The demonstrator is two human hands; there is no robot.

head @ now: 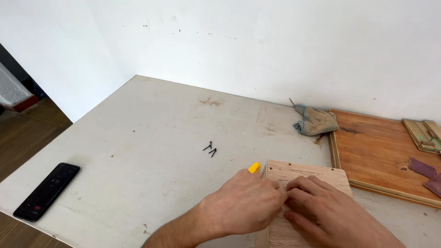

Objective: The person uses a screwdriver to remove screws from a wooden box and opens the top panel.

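Note:
A pale plywood block (307, 174) with small holes along its far edge lies at the near edge of the grey tabletop (151, 133). My left hand (243, 202) is curled against the block's left side, with a yellow tip (254, 167) of some tool sticking out beyond the knuckles; the rest of the tool is hidden. My right hand (321, 209) lies on top of the block, its fingers meeting those of the left hand. Whatever the fingertips pinch between them is hidden. A few black screws (210, 149) lie on the table beyond the hands.
A black phone (47, 190) lies near the table's left edge. A crumpled grey glove (316, 121) sits by the white wall. At right a brown wooden board (376, 147) carries small wood strips (425, 134) and reddish sandpaper pieces (425, 171).

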